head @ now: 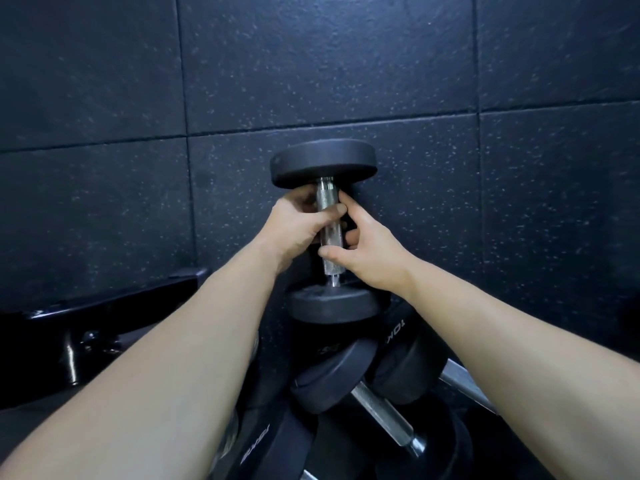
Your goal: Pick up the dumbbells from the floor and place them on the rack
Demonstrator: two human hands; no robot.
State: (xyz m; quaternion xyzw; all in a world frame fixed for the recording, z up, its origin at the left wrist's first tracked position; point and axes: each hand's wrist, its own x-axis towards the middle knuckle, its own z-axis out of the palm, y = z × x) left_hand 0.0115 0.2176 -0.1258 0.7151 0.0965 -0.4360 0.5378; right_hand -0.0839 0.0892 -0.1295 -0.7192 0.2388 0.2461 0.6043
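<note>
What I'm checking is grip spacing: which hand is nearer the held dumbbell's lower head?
Right. The right hand holds the handle low, just above the lower head; the left hand grips higher, near the upper head.

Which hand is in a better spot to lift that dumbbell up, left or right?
Probably the right, though both hold it. The right hand curls round the middle of the dumbbell handle, so the weight should balance. The left hand grips higher up, near the far head.

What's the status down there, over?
Left hand and right hand both grip the dumbbell by its steel handle. Other dumbbells piled close beneath its near head.
</note>
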